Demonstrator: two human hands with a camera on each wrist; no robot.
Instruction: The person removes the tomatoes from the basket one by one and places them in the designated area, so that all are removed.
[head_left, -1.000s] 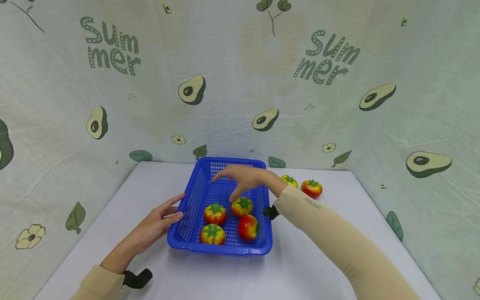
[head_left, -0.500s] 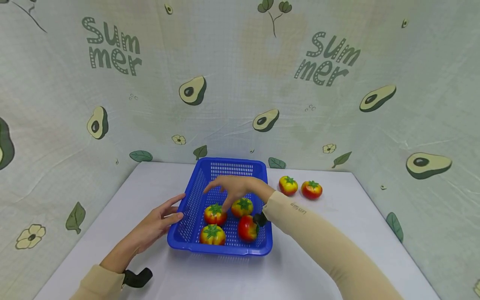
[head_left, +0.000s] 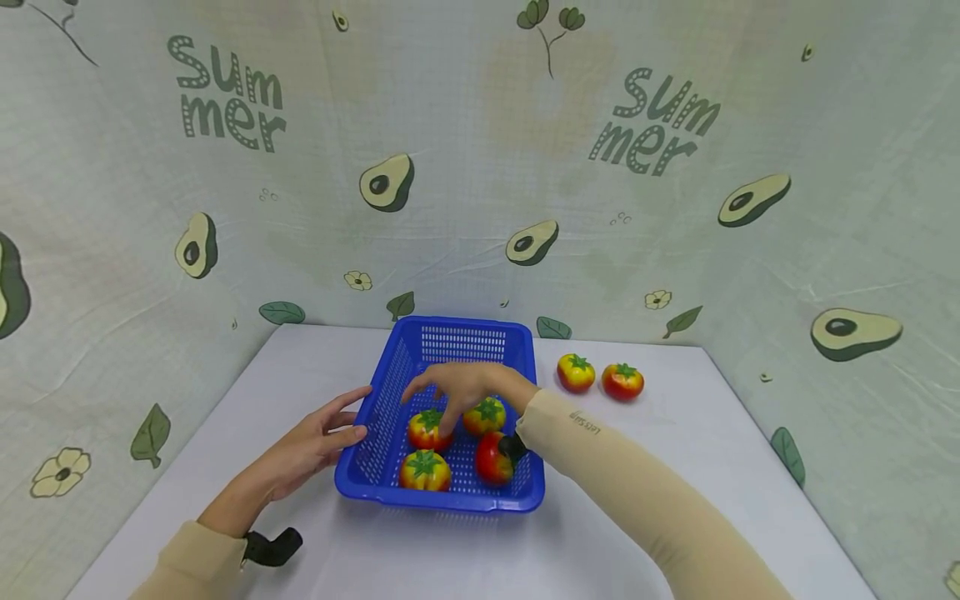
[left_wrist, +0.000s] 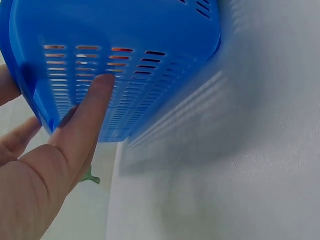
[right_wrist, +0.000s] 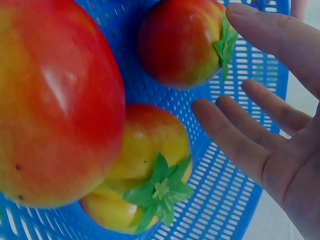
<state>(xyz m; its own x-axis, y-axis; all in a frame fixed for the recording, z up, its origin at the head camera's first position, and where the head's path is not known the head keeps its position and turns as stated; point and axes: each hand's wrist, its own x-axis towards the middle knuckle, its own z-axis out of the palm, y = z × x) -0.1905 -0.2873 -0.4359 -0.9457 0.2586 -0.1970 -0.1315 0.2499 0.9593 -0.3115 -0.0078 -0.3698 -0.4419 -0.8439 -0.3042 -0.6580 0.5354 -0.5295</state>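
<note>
A blue perforated basket (head_left: 442, 500) on the table holds several red-and-yellow tomatoes with green star-shaped leaves. My left hand (head_left: 318, 446) is at the basket's left side, its fingers fairly straight; in the left wrist view one fingertip (left_wrist: 104, 82) lies against the slotted wall. Inside the basket, my right hand (head_left: 461, 390) hangs over the middle-left tomato (head_left: 426, 429), fingers spread and thumb at that tomato's side. The right wrist view has the thumb tip by the same red tomato (right_wrist: 182, 42). Close by are a yellower tomato (head_left: 483, 415), a red one on its side (head_left: 492, 461) and a front tomato (head_left: 425, 471).
Beyond the basket's right side, a yellow tomato (head_left: 576, 373) and a red tomato (head_left: 622, 382) sit on the white table (head_left: 637, 467). A printed cloth (head_left: 465, 150) stands behind the table and along both sides.
My right hand has moved left and down, toward the nearer part of the basket, ending over the middle-left tomato. The left hand and the basket have stayed in place.
</note>
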